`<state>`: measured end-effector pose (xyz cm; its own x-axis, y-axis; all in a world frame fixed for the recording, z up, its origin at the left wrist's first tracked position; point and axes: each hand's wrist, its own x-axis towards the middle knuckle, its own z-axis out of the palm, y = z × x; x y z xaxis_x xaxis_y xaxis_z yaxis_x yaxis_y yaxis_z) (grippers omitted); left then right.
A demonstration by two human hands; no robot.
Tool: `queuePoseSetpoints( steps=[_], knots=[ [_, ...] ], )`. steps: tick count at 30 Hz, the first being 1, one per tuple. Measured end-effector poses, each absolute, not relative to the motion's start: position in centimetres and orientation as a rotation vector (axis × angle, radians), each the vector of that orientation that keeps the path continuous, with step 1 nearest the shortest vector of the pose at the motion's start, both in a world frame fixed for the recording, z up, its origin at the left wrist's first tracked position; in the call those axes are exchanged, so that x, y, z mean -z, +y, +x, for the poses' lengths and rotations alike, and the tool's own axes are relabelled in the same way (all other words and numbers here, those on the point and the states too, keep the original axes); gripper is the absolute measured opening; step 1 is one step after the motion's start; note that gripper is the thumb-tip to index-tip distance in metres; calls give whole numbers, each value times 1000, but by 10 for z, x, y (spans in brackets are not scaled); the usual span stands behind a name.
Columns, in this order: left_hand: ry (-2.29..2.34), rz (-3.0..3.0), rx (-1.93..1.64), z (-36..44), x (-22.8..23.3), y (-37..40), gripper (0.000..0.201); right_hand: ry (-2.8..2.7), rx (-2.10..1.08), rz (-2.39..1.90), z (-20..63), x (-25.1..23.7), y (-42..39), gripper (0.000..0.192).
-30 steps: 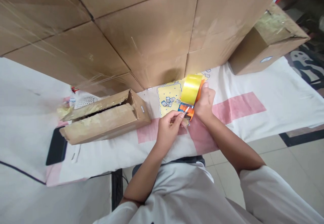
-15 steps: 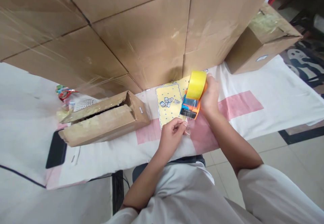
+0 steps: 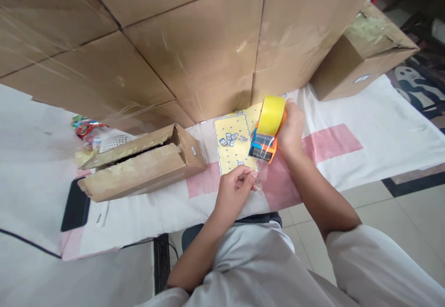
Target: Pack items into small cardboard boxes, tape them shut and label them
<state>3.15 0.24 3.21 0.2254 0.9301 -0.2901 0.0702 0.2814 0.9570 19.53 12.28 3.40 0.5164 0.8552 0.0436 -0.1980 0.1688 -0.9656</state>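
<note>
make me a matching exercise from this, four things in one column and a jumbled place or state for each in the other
1. tape dispenser
2. yellow patterned card
3. cardboard box left of the card
4. dark flat device

A. gaping along its top
B. at the cloth's left end
C. in the right hand
D. just beyond the left hand

Pairs: 1-C, 2-D, 3-A, 4-B

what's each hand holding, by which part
Right hand: tape dispenser, by its orange side. Left hand: clear tape, pinched near its free end.

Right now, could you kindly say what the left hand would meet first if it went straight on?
Probably the tape dispenser held in the right hand, though depth here is hard to judge.
</note>
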Motion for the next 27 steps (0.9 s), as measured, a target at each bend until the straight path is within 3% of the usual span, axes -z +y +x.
queuePoseSetpoints(
  steps=[17,22,27],
  knots=[
    [1169,1163,-792,23,1,11,27,-615,-1258,-1247,184,-19,121,51],
    [1175,1111,-881,15,-10,19,28,-726,-1456,-1161,177,-24,117,67],
    [1132,1085,-1016,6,-25,27,27,-1043,-1320,-1105,167,-29,98,64]
  ],
)
